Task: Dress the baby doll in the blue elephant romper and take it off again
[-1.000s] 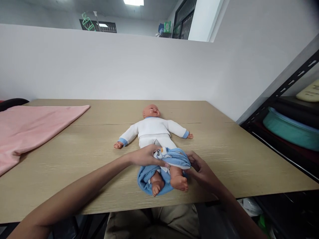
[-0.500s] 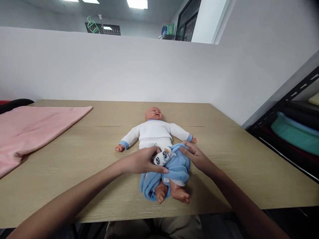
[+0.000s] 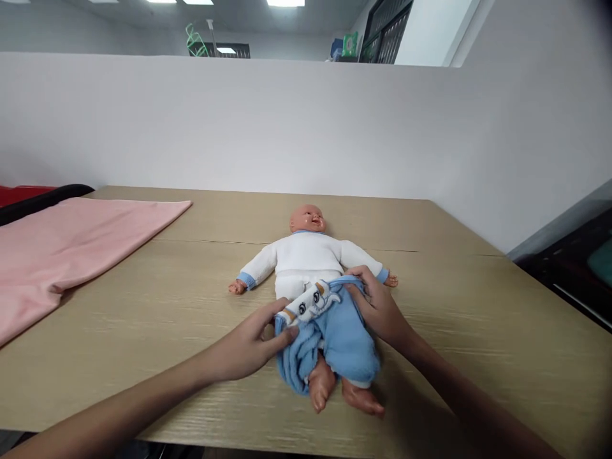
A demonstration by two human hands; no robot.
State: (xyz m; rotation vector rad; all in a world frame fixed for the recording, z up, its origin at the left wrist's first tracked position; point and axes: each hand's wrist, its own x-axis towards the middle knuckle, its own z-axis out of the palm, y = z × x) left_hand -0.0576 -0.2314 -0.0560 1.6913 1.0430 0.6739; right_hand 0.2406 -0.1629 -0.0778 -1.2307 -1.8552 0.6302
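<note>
A baby doll (image 3: pixel 310 252) lies on its back on the wooden table, head away from me, in a white top with blue cuffs. Light blue pants (image 3: pixel 348 335) with a white animal-face patch cover its legs up to the hips, and both bare feet stick out at the bottom. My left hand (image 3: pixel 253 341) pinches the waistband at its left edge, thumb in front. My right hand (image 3: pixel 375 306) grips the waistband at its right edge, near the doll's hand. Cloth hides some of the fingertips. On the left leg the fabric is bunched; on the right it lies smoother.
A pink cloth (image 3: pixel 95 242) is spread over the left of the table (image 3: pixel 191 306). Behind it sits a black-rimmed red object (image 3: pixel 38 194). A low white wall (image 3: pixel 239 127) borders the far side, and a dark shelf (image 3: pixel 574 261) stands at the right.
My left hand has moved left from the middle of the waistband to its left edge, spreading the face patch wider. The pants' right leg looks straighter. My view has shifted slightly left.
</note>
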